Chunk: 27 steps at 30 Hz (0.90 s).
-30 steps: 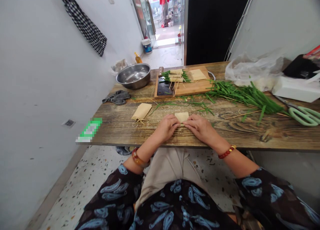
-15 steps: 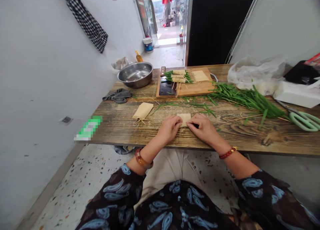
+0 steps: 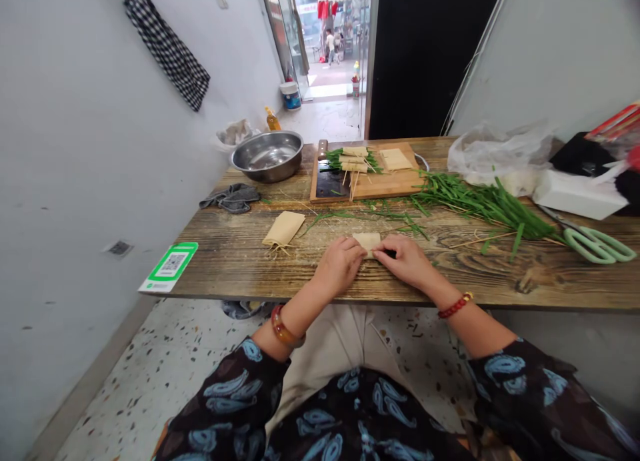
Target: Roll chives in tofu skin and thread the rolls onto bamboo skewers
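Note:
A small pale-tan tofu sheet (image 3: 367, 239) lies on the wooden table between my hands. My left hand (image 3: 340, 264) is closed on its left edge, thumb and fingers pinched together. My right hand (image 3: 405, 259) pinches its near right corner, with the fingers curled. What lies under my fingertips is partly hidden. To the left rests a stack of tan tofu sheets (image 3: 285, 229) with thin strips at its near end. Beyond my hands, several skewered tofu rolls (image 3: 355, 159) with green chives inside sit on a cutting board (image 3: 393, 185).
A cleaver (image 3: 332, 184) lies on the board near more tofu sheets (image 3: 396, 159). Loose chives (image 3: 480, 201) and green-handled scissors (image 3: 599, 245) are at right. A steel basin (image 3: 269, 155) and a grey cloth (image 3: 231, 197) stand at left; a plastic bag (image 3: 500, 151) lies behind.
The view has shifted slightly. Both hands stay at the tofu sheet, the left fingers reaching a little further over its near edge.

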Available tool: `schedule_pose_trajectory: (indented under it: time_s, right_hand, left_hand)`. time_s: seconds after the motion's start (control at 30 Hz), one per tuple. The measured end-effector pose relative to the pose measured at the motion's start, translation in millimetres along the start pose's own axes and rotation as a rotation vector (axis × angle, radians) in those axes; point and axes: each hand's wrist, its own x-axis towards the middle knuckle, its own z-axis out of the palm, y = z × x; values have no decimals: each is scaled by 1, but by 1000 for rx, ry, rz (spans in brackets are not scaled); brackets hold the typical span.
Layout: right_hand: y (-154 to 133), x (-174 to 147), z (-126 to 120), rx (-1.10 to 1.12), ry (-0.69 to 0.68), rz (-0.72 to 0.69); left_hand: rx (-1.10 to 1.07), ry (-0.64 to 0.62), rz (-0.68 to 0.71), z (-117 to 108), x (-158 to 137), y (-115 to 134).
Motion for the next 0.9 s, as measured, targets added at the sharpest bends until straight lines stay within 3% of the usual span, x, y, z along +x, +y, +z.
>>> schedule_pose_trajectory:
  time_s: [0.53, 0.6, 0.7, 0.77, 0.9]
  right_hand:
    - [2, 5, -8, 59, -66, 45]
    - [5, 4, -15, 79, 16, 49]
    - [1, -2, -28, 49, 244, 50]
    - [-7, -7, -33, 5, 307, 4]
    - [-26, -18, -23, -91, 159, -151]
  left_hand:
    - [134, -62, 8, -2, 3, 0]
    - [114, -62, 10, -3, 3, 0]
    - [87, -55, 11, -1, 3, -1]
    - [76, -49, 4, 0, 3, -1]
    - [39, -39, -17, 2, 2, -3]
